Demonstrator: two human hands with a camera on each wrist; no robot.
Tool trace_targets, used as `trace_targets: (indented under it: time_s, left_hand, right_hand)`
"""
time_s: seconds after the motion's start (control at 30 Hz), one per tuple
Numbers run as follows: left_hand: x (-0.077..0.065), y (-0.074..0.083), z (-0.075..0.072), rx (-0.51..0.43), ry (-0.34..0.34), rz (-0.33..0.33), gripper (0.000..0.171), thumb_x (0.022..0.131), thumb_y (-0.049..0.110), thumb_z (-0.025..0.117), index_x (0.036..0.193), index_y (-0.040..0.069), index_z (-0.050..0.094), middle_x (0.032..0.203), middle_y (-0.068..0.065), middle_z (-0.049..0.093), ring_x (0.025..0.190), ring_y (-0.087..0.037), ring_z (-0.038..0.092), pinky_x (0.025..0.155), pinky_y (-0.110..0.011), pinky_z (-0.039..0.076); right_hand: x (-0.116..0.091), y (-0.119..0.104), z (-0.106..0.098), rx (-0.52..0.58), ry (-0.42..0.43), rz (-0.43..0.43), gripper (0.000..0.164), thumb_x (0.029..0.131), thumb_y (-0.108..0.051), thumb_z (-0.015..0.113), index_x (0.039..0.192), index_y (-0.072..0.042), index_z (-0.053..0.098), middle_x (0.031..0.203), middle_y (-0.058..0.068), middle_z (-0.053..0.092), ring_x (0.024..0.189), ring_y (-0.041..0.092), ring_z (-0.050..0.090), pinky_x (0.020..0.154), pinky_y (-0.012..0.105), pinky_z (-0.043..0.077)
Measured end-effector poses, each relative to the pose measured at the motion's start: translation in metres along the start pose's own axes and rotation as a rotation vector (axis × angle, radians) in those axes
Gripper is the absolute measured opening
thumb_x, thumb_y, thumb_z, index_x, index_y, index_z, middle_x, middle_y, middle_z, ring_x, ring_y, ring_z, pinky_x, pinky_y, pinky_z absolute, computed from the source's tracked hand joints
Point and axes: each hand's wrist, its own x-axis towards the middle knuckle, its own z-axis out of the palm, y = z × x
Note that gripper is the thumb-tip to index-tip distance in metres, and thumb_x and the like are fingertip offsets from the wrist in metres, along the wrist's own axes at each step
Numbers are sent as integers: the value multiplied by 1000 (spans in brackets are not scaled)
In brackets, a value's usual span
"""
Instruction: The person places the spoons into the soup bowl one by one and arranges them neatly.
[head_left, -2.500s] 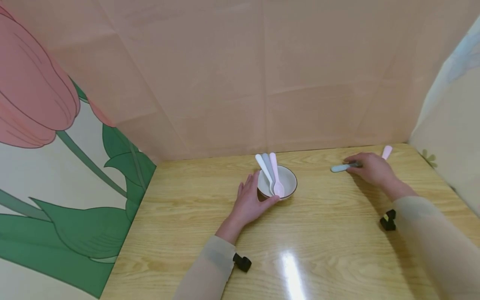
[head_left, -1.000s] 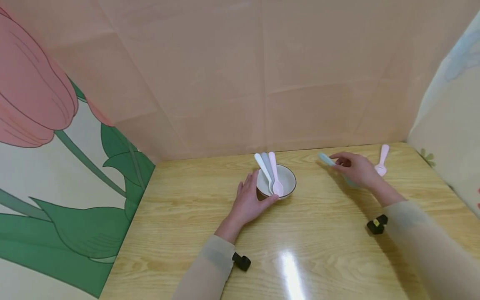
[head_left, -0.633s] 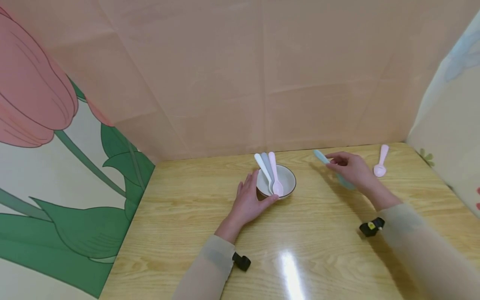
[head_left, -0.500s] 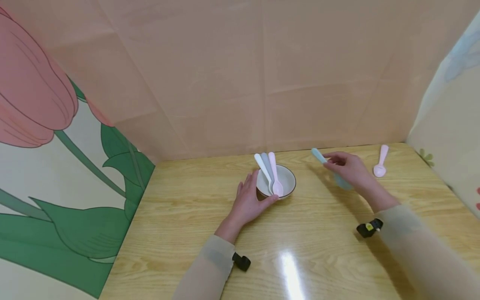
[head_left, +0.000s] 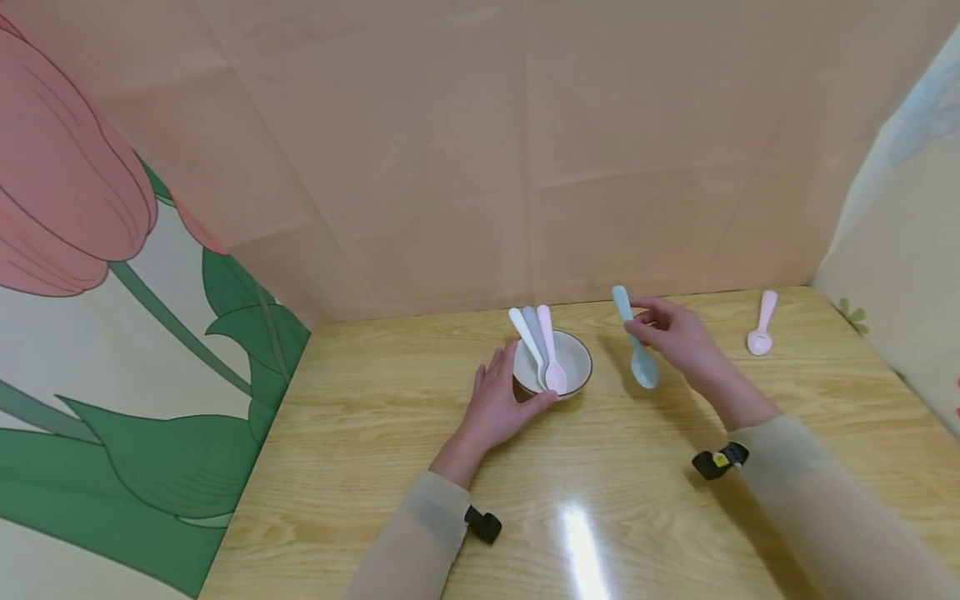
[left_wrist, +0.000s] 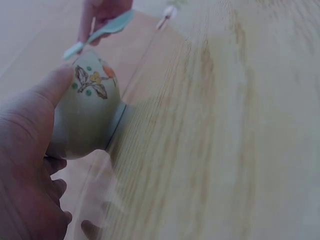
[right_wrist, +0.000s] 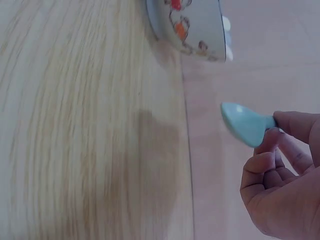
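Note:
In the head view my left hand (head_left: 497,410) holds a small white bowl (head_left: 579,357) with a dark rim, fingers along its left side and thumb at the near edge. A white spoon (head_left: 527,332), a grey spoon (head_left: 532,319) and a pink spoon (head_left: 548,329) lean inside it, handles over the far rim. To the bowl's right, my right hand (head_left: 682,342) pinches a light-blue spoon (head_left: 643,367) by its handle, bowl end down, above the table. The right wrist view shows the spoon's rounded end (right_wrist: 245,125) raised over the wood. Painted fruit decorates the bowl's outside (left_wrist: 82,120).
A second pink spoon (head_left: 760,342) lies on the wooden table (head_left: 637,483) at the far right. A plain pinkish cloth (head_left: 420,167) hangs behind the table's back edge. Flower-patterned panels (head_left: 150,467) stand at the left side.
My right hand picked up the light-blue spoon near the pink one, moved left with it and turned it more upright, handle away from me. My left hand stayed on the bowl.

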Motion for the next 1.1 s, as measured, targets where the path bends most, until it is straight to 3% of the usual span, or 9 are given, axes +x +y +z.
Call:
trace_targets:
  time_s: [0.5,0.9,1.1]
  left_hand:
    - [-1,2,-1,-3,-11,-17,113,96,75,71,178,20,15,181,-13,27,168,-31,17,135,-57,7]
    - [0,0,0,-5,-1,-5,112,97,78,68,178,20,16,181,-12,27,168,-33,18,134,-61,9]
    - [0,1,-1,-1,-7,-4,113,96,77,69,178,19,16,181,-12,26,168,-33,18,134,-61,9]
  right_hand:
    - [4,-20,28,143,29,-31,63,112,-17,68,168,-2,42,122,25,66,86,12,66,77,22,58]
    - [9,-32,43,173,27,-80,74,112,-16,69,175,-14,30,119,26,70,84,16,69,78,26,60]
    - [12,-37,51,202,16,-104,78,110,-11,70,176,-14,28,114,27,69,82,17,70,77,30,61]
